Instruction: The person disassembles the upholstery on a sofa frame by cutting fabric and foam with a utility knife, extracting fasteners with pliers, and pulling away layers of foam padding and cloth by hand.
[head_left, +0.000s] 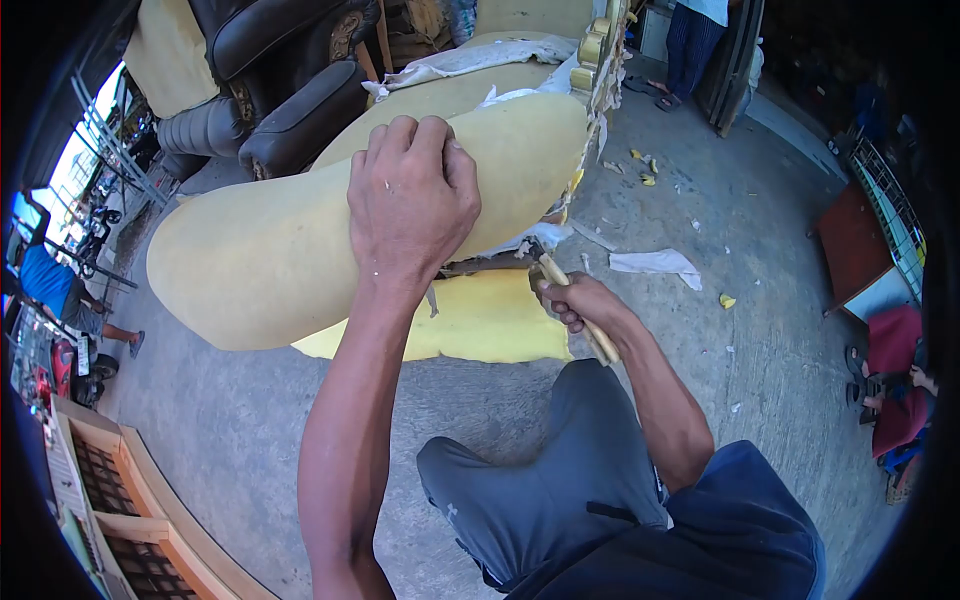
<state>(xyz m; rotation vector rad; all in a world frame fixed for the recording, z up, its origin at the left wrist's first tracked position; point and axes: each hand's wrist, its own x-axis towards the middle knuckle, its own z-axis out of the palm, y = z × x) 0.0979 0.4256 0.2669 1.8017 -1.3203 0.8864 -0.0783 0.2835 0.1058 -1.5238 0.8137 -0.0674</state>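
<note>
My left hand (pixel 415 195) rests on a long beige foam-padded roll (pixel 260 255) of a seat frame. Its fingers are curled, and their tips are hidden behind the knuckles. Lower right, my right hand (pixel 583 303) is closed round the pale yellow handles of a pliers-like tool (pixel 552 270). The tool's dark head meets the roll's lower edge, where a dark strip (pixel 485 264) and torn white material show. Below that edge hangs a bright yellow foam sheet (pixel 490 318). I cannot make out exactly what the tool's jaws touch.
A dark leather armchair (pixel 300 115) stands behind, at the left. White cloth (pixel 490 58) lies across the padded seat. Foam scraps (pixel 648 180) and a white strip (pixel 660 265) litter the concrete floor. A wooden frame (pixel 140 480) is lower left. Other people are at both sides and behind.
</note>
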